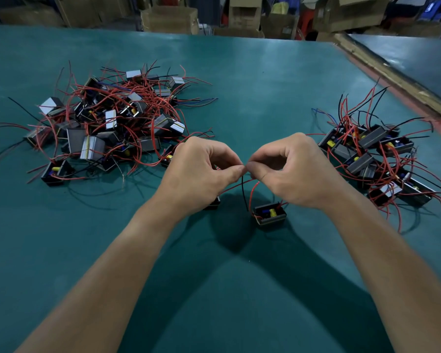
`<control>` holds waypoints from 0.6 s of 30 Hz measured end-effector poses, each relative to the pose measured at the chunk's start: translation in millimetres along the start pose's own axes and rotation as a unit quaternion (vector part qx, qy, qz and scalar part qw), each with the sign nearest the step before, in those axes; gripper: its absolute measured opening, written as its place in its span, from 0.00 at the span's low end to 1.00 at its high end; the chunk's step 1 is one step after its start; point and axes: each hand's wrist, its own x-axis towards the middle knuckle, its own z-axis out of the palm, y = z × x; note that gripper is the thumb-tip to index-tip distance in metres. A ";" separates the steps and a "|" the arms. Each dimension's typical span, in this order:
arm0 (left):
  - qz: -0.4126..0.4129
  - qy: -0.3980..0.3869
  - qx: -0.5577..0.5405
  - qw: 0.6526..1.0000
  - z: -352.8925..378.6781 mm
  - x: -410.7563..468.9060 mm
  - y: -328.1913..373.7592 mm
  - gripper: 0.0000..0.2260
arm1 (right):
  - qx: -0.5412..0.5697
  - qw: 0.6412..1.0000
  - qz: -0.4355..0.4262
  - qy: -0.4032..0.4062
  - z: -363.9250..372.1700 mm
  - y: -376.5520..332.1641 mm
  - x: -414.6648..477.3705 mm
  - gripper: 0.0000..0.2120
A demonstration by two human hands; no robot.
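Thin red and black insulated wire leads (242, 183) are pinched between thumb and forefinger of both hands, the left hand (199, 169) and the right hand (293, 171) being brought tip to tip above the middle of the dark green bench (265, 85). Both grips are closed on the wire leads; the very ends are hidden by the fingertips, so it cannot be told whether they are bare or already twisted. The wire leads are seen to run down to a small black open-topped plastic module with a yellow component inside (270, 215), lying just below the right hand, and towards a second small black module (214, 203), half hidden under the left wrist. The wire leads are judged light, limp and springy, with fine ends that would fray or break if bent hard. The modules are judged light enough to be dragged or tipped by any pull, so hold is best taken on the insulation close to the ends, with slack left below. A tangled heap of grey-and-black modules with red wires (107, 123) lies towards the left edge, its stray wires reaching close to the left hand, where snagging is likely. A smaller heap of black modules (382, 159) lies near the right edge. Open bench is left between the heaps, towards the far edge and along the near edge under the forearms.
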 end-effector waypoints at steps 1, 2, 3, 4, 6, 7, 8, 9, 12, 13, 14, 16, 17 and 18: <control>0.006 0.000 0.002 1.000 -0.2 -0.2 0.0 0.03 | 0.012 1.000 0.004 0.004 0.1 0.1 0.2 0.07; 0.011 0.000 0.004 1.000 -0.4 -0.3 0.1 0.03 | 0.022 1.000 0.009 0.008 0.2 0.0 0.5 0.07; 0.016 -0.002 0.006 1.000 -0.8 -0.6 0.1 0.03 | 0.032 0.999 0.016 0.011 0.1 0.1 1.0 0.06; 0.018 -0.003 0.009 1.000 -0.9 -0.9 0.0 0.03 | 0.042 0.999 0.027 0.011 0.0 0.2 1.7 0.06; 0.018 -0.008 0.016 1.000 -0.5 -1.8 -0.2 0.03 | 0.061 0.997 0.053 -0.003 0.1 -0.1 3.1 0.07; 0.018 -0.008 0.021 1.000 -0.1 -2.3 -0.2 0.03 | 0.068 0.996 0.063 -0.014 0.8 -0.4 3.5 0.08; 0.019 -0.005 0.026 0.999 0.3 -2.7 0.0 0.03 | 0.072 0.995 0.071 -0.025 2.0 -1.2 3.8 0.09; 0.024 0.000 0.032 0.999 0.8 -3.0 0.5 0.03 | 0.074 0.993 0.080 -0.034 3.5 -2.4 3.6 0.10; 0.057 0.013 0.068 0.996 1.8 -4.5 2.8 0.05 | 0.087 0.986 0.131 -0.059 7.7 -5.3 3.8 0.13; 0.071 0.015 0.086 0.994 2.5 -5.3 4.1 0.05 | 0.096 0.981 0.154 -0.071 7.7 -6.3 3.9 0.13; 0.085 0.016 0.106 0.991 3.3 -5.9 5.5 0.05 | 0.110 0.974 0.179 -0.086 7.0 -7.7 3.7 0.12; 0.106 0.011 0.141 0.984 5.8 -6.6 7.3 0.05 | 0.144 0.956 0.225 -0.121 4.1 -10.1 3.4 0.14; 0.109 0.007 0.148 0.983 6.9 -6.8 7.7 0.05 | 0.161 0.947 0.241 -0.137 2.5 -10.9 3.4 0.15; 0.105 0.003 0.145 0.984 7.6 -6.8 7.5 0.05 | 0.173 0.941 0.253 -0.147 1.2 -11.6 3.5 0.17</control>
